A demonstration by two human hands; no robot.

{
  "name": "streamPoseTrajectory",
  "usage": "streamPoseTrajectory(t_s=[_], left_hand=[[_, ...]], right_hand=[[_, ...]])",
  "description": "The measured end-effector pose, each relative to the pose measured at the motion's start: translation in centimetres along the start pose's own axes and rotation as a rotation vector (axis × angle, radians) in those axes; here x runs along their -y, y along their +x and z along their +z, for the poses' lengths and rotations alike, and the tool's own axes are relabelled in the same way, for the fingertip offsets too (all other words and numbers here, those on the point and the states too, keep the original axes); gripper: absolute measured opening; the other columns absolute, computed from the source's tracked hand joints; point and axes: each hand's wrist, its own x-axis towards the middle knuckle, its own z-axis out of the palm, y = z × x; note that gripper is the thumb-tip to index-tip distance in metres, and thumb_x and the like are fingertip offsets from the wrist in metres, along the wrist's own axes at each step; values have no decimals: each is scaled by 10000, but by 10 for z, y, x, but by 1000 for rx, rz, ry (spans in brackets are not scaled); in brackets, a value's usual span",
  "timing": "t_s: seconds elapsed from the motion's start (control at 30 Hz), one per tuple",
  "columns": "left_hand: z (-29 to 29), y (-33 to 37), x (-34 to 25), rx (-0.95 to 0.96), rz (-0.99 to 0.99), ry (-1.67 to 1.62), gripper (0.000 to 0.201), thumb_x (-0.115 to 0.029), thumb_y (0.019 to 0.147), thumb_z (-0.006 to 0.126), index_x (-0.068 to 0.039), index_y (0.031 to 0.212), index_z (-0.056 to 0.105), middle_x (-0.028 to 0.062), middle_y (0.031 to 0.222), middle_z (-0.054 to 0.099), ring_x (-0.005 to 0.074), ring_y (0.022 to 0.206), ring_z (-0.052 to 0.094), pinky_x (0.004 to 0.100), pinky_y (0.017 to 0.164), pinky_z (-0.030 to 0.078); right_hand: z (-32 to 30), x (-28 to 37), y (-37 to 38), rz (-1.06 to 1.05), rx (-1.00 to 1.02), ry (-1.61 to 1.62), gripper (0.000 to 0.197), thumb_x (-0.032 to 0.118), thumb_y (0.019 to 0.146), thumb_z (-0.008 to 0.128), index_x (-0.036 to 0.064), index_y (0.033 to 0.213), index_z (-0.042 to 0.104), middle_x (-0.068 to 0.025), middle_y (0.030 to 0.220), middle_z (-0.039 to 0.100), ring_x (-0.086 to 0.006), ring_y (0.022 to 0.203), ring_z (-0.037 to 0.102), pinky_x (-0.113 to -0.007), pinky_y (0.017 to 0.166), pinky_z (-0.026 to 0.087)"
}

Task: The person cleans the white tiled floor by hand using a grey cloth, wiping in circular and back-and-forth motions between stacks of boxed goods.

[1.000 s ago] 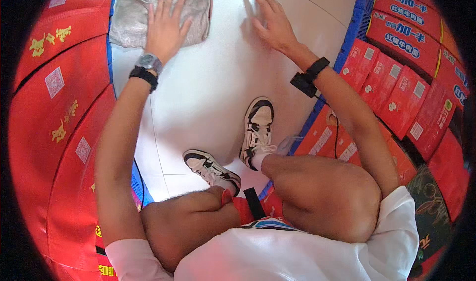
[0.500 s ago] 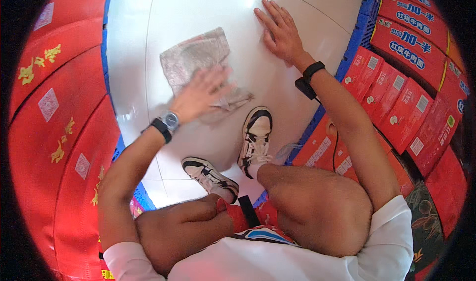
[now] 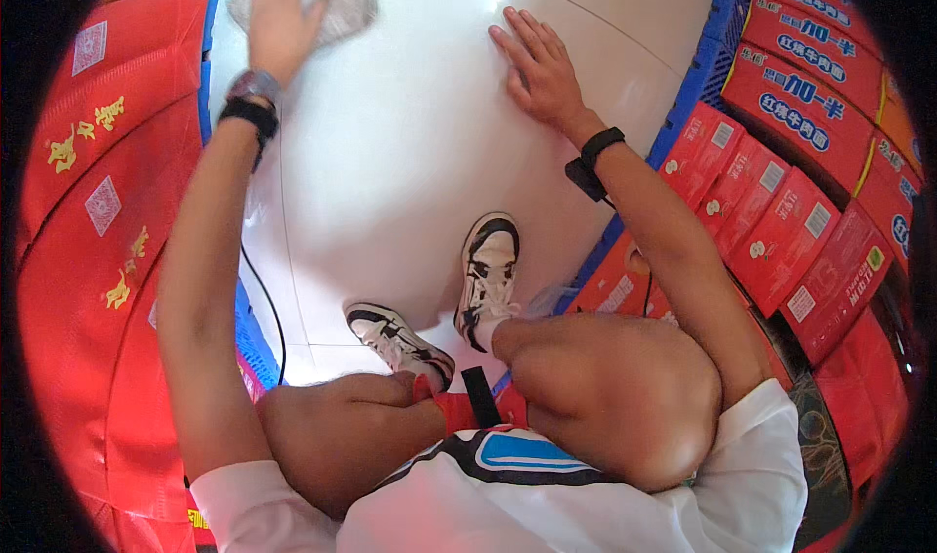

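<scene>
My left hand (image 3: pixel 280 31) lies over a crumpled grey cloth (image 3: pixel 344 4) on the pale tiled floor (image 3: pixel 410 153), at the far left. Its fingers stretch forward across the cloth, somewhat smeared by motion, and the upper picture edge cuts off the fingertips. The cloth sticks out to both sides of the hand. Out to the right, my right hand (image 3: pixel 542 73) rests palm down on the floor, fingers extended and nothing in it. Dark bands circle both wrists.
Red cartons with gold print (image 3: pixel 98 202) line the left side. To the right stand stacked red boxes (image 3: pixel 795 94) and smaller red packs (image 3: pixel 771 187). Blue pallet edges (image 3: pixel 698 80) border the floor. My black-and-white shoes (image 3: pixel 491 260) are planted nearby.
My left hand has swept forward and to the left across the floor, carrying the cloth along under it. The right hand stays in nearly the same place.
</scene>
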Motion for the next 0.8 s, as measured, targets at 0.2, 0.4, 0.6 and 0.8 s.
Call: streamPoseTrajectory(t_s=[0.2,0.4,0.6,0.8], left_hand=[[-23,-167,-199,785,439,-497,819,-278,1020,777,-161,1780,494,123,1913,356,343,1766,313,573,1461,196],[-29,-192,-155,975,597,-636,737,-96,1026,643,-143,1750,512,105,1904,376,312,1735,389,513,1468,241],[-29,-77,-72,398,-24,-190,776,-23,1069,690,-96,1795,430,171,1901,349,419,1754,306,539,1470,205],[7,-14,-58,239,-8,-40,752,-305,1163,652,-98,1833,378,130,1932,306,383,1770,301,621,1385,319]], right_hand=[[-18,-33,-29,21,46,-29,738,166,1001,657,237,1731,574,-112,1861,451,-339,1701,440,-565,1415,319],[-19,-29,-18,14,24,10,741,158,1013,664,238,1742,557,-101,1872,437,-327,1713,427,-555,1418,322],[-19,-31,-28,17,40,11,745,158,1027,678,243,1754,538,-86,1885,416,-300,1723,409,-545,1428,306],[-21,-40,-41,26,-33,-50,715,139,1035,631,265,1737,575,-46,1865,459,-263,1697,451,-519,1407,343]])
